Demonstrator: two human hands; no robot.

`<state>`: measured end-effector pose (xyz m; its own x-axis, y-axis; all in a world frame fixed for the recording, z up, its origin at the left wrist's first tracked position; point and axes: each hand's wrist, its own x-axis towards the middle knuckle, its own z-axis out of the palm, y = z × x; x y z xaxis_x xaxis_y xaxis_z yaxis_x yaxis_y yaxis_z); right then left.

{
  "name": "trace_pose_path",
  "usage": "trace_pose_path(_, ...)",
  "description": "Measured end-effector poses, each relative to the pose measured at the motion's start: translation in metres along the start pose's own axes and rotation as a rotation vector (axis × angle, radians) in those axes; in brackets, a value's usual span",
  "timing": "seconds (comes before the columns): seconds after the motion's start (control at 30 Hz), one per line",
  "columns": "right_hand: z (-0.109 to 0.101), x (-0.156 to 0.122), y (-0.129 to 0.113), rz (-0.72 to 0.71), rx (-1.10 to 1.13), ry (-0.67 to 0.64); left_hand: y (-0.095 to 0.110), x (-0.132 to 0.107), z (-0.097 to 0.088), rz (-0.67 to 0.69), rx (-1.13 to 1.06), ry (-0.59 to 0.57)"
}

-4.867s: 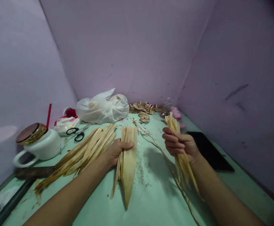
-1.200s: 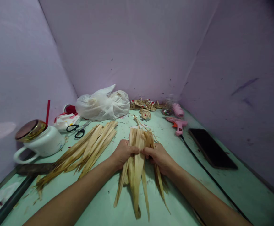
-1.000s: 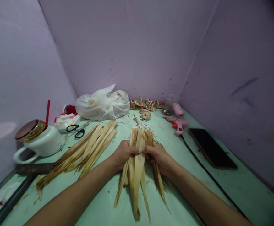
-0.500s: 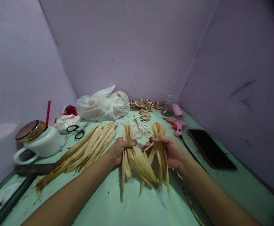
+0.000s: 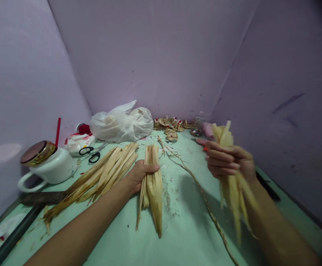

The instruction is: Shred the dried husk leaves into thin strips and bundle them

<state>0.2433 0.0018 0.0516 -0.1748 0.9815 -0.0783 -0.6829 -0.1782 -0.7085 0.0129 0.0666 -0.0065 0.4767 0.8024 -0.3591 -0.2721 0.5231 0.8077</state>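
My left hand (image 5: 139, 176) is closed on a bundle of dried corn husks (image 5: 152, 184) that lies on the green table (image 5: 183, 229), thumb across its upper part. My right hand (image 5: 229, 162) is raised off the table at the right, fingers wrapped round a second bunch of husk strips (image 5: 233, 188) whose ends hang down, blurred by motion. A thin braided husk cord (image 5: 202, 192) runs along the table between my two hands.
A larger pile of husk strips (image 5: 100, 175) lies left of my left hand. Behind it are black scissors (image 5: 90, 153), a white mug with a gold lid (image 5: 46, 166), a white plastic bag (image 5: 122, 123), small woven pieces (image 5: 170, 127) and a pink glue gun (image 5: 202, 142). Purple walls close in.
The single bundle held by both hands has been split. My right hand has lifted its share up and to the right, while my left hand keeps the other part on the table.
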Motion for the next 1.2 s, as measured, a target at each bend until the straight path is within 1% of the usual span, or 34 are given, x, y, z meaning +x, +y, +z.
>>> trace_pose_path(0.07,0.005,0.007,0.018,0.069,-0.063,0.088,-0.003,-0.002,0.003,0.001,0.055,-0.008)
trace_pose_path(0.13,0.011,0.015,0.043,0.128,-0.185,0.171,-0.007,-0.004,0.006,0.005,0.108,-0.022)
trace_pose_path(0.23,0.015,0.024,0.077,0.146,-0.384,0.257,-0.012,-0.007,0.011,0.019,0.168,-0.062)
trace_pose_path(0.33,0.016,0.027,0.093,0.15,-0.475,0.309,-0.015,-0.009,0.015,0.02,0.184,-0.093)
trace_pose_path(0.43,0.014,0.027,0.094,0.129,-0.481,0.322,-0.014,-0.009,0.016,-0.002,0.115,-0.111)
trace_pose_path(0.53,0.012,0.027,0.092,0.115,-0.47,0.32,-0.012,-0.008,0.014,-0.026,0.018,-0.158)
trace_pose_path(0.6,0.012,0.027,0.092,0.113,-0.469,0.323,-0.012,-0.008,0.014,-0.026,0.003,-0.177)
trace_pose_path(0.8,0.012,0.027,0.093,0.062,-0.438,0.289,-0.014,-0.007,0.016,0.006,-0.018,-0.159)
trace_pose_path(0.87,0.011,0.028,0.093,0.036,-0.42,0.303,-0.014,-0.005,0.016,0.003,-0.055,-0.128)
trace_pose_path(0.93,0.01,0.028,0.092,0.02,-0.388,0.319,-0.012,-0.005,0.016,0.006,-0.084,-0.07)
trace_pose_path(1.0,0.009,0.028,0.09,0.023,-0.335,0.303,-0.011,-0.004,0.015,0.01,-0.092,-0.026)
trace_pose_path(1.1,0.011,0.027,0.084,0.053,-0.27,0.245,-0.01,-0.003,0.014,0.016,-0.095,-0.022)
trace_pose_path(1.2,0.015,0.024,0.073,0.073,-0.241,0.231,-0.01,0.0,0.01,0.039,-0.096,0.007)
